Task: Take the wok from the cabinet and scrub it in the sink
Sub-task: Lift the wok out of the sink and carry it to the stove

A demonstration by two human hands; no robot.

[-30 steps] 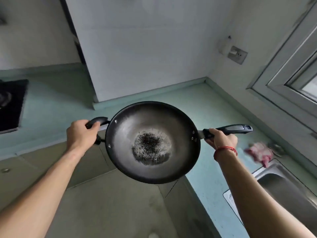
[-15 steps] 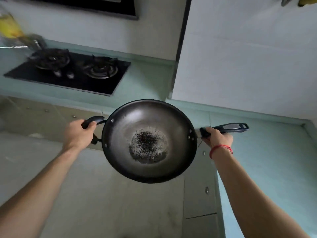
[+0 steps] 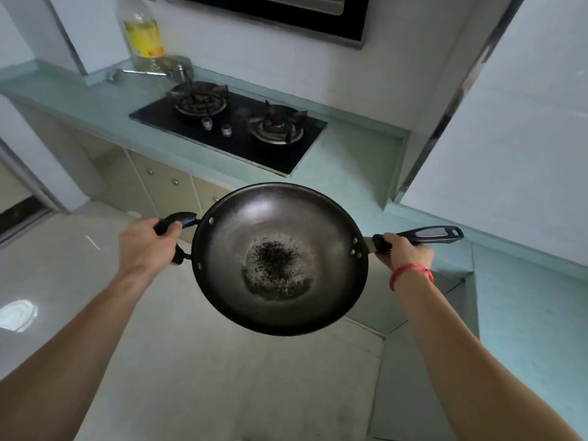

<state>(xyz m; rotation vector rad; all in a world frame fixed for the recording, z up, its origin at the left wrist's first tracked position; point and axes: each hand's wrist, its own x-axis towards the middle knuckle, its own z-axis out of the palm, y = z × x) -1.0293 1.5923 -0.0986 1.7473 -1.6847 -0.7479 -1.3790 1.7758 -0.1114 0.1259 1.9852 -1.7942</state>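
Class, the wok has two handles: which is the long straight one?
The right handle, gripped by the right hand with the red wrist string; it sticks straight out from the wok. The left hand holds a short loop handle.

The wok (image 3: 280, 259) hangs between both hands over the floor; the stove (image 3: 229, 128) sits behind it on the counter (image 3: 346, 163).

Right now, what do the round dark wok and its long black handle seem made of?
The round dark wok looks like metal, perhaps steel or iron: dull grey sheen, silver rivets. Its long black handle looks like matte plastic with a grey inset.
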